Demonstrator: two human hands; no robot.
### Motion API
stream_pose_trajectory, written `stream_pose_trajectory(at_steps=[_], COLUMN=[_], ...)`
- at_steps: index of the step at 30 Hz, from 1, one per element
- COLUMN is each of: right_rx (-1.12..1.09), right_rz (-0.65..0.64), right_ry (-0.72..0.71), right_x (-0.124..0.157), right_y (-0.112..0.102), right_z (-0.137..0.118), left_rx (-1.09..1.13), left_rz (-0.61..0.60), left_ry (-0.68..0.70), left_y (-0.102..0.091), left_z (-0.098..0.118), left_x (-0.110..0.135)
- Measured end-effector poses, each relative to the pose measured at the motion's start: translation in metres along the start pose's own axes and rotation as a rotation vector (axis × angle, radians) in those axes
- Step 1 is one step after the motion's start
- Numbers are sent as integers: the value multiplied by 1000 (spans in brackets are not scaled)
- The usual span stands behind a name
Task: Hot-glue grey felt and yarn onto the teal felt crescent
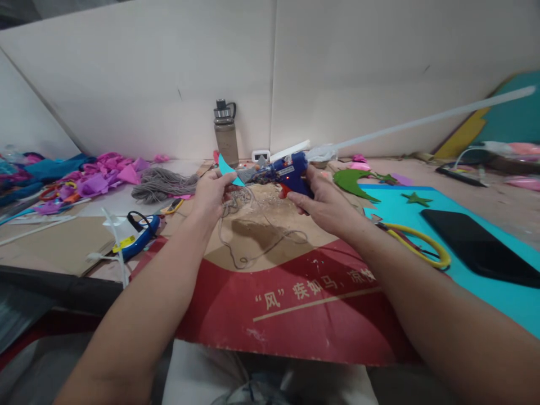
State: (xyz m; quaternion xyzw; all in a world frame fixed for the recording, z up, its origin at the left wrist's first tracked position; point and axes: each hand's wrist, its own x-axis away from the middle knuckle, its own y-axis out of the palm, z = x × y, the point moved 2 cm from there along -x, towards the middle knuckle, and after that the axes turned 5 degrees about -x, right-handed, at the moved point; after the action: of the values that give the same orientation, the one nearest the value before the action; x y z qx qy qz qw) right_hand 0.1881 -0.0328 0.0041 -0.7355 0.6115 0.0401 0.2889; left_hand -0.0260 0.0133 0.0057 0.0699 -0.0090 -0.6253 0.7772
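Observation:
My right hand (pixel 320 199) is wrapped round the handle of a blue hot glue gun (pixel 287 169), its nozzle pointing left. A long white glue stick (pixel 422 119) sticks out of the gun's back toward the upper right. My left hand (pixel 213 191) pinches a small curved turquoise felt piece (pixel 228 169) just left of the nozzle. Thin grey string (pixel 248 225) hangs from between my hands onto the red and brown cardboard (pixel 295 298) below.
A second blue glue gun (pixel 141 236) lies at the left. A grey yarn bundle (pixel 162 183) and pink felt scraps (pixel 101 174) sit behind it. A bottle (pixel 225 132) stands by the wall. At the right lie a turquoise sheet (pixel 485 281), black phone (pixel 476 244), yellow-handled scissors (pixel 417 242), green felt (pixel 352 183).

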Motion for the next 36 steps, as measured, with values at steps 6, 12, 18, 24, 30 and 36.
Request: stream_pose_trajectory(at_steps=[6,12,18,24,30,36], right_rx=[47,52,61,60,78,105], right_rz=[-7,-1,-9,-19,-21,-27], right_ry=[-42,-79,-58,-57,-41,-37], right_x=[-1,-1,-1,-1,0,0], right_y=[1,0,0,0,0,-2], right_z=[4,7,6,6,3,3], left_rx=[-22,-19,-13,-6,0,8], left_rz=[8,7,-5,-5,-3,-17], left_ry=[2,1,11,4,4,6], left_y=[1,2,1,1,0,1], left_z=[-1,0,-1,-2,-2,-1], left_x=[1,2,2,0,-1,0])
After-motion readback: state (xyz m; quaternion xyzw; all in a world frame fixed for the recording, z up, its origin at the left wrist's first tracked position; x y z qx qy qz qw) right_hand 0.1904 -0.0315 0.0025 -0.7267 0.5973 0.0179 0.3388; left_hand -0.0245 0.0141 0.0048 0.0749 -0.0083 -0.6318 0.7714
